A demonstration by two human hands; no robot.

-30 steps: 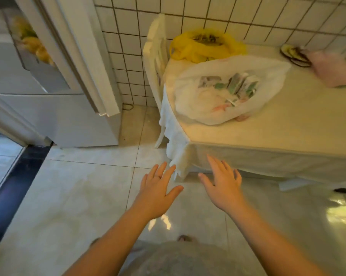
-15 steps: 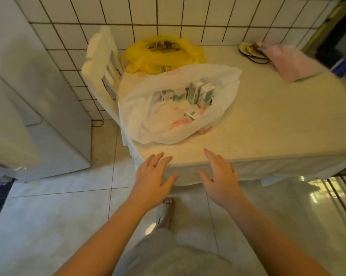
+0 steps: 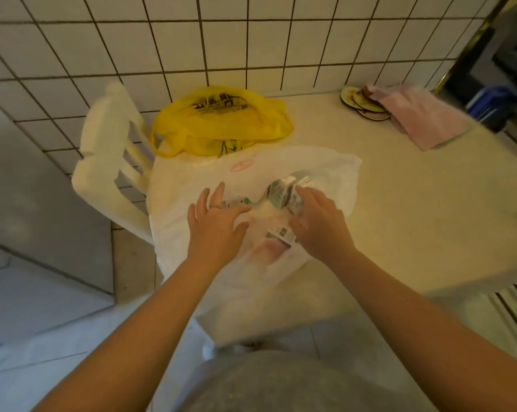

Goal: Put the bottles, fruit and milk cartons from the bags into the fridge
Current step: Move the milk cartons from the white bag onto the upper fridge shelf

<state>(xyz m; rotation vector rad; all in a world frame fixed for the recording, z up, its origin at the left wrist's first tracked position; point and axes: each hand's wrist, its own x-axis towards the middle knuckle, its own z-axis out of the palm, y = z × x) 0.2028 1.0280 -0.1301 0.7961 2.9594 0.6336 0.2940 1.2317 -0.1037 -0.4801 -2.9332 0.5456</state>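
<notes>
A white plastic bag (image 3: 319,171) lies open on the table (image 3: 414,218), with several small green-and-white milk cartons (image 3: 276,193) inside. Behind it sits a yellow bag (image 3: 221,126) with its contents hidden. My left hand (image 3: 214,224) hovers over the white bag's left half, fingers spread, fingertips near a lying carton (image 3: 236,201). My right hand (image 3: 318,223) reaches into the bag and its fingers curl over an upright milk carton (image 3: 296,200). The grey fridge side (image 3: 28,209) stands at the left.
A white plastic chair (image 3: 108,162) stands between the fridge and the table, against the tiled wall (image 3: 251,40). A pink cloth (image 3: 423,120) and round coasters (image 3: 361,104) lie at the table's far right. The tiled floor (image 3: 43,328) lies at the lower left.
I have stepped up to the table. Both hands moved from the table's front edge forward into the white bag, and the right hand now grips a carton.
</notes>
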